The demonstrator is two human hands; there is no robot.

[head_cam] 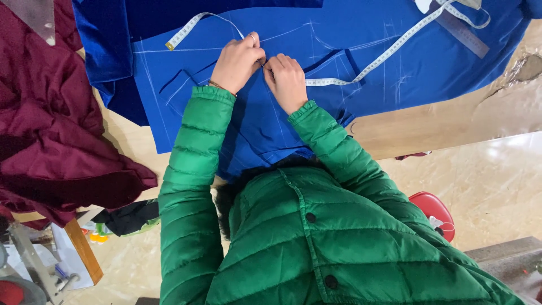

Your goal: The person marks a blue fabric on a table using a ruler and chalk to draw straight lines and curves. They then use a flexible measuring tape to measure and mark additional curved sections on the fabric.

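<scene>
Now the white tape measure [361,70] is pinched flat on the blue cloth [339,51] on the bench [429,130] by both hands, left hand [237,62] and right hand [287,82] closed. If the cloth is tugged, the tape could slip and the chalk lines be smudged.

blue fabric [361,51] cut off above, fingertips hidden

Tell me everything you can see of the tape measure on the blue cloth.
The tape measure is a thin, flexible white strip with fine markings, cloth or plastic by its look. It lies slack on the blue fabric, one end with a yellowish tip at upper left, looping to the hands, then running up to the right, over a clear ruler. The left hand and right hand meet where the tape passes; whether the grip pinches it is unclear.
</scene>
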